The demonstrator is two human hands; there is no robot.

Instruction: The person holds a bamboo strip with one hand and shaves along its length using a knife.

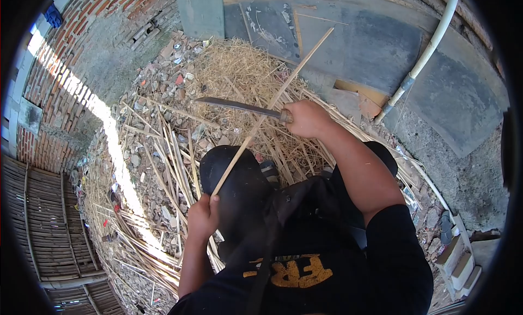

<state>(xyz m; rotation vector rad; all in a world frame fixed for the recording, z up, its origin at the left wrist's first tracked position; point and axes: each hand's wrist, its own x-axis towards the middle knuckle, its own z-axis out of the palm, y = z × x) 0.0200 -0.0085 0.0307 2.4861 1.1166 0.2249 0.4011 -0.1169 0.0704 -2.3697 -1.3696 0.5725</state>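
My left hand (202, 217) is closed around the lower end of a long pale bamboo strip (237, 158), which slants up and away to the right. In my right hand (305, 119) is the handle of a machete (234, 104), its dark blade pointing left. The blade crosses the bamboo strip near the strip's middle; whether it touches or only overlaps it in view, I cannot tell. Beneath them lies a heap of straw-coloured shavings (234, 70). My knees, in dark trousers, are bent below the strip.
Several bamboo strips (171, 162) lie on the rubble ground at left, and more (147, 249) are piled lower down. Grey panels (354, 53) lean at the back, beside a white pipe (430, 59). A brick wall (71, 86) and a slatted bamboo panel (49, 217) stand at left.
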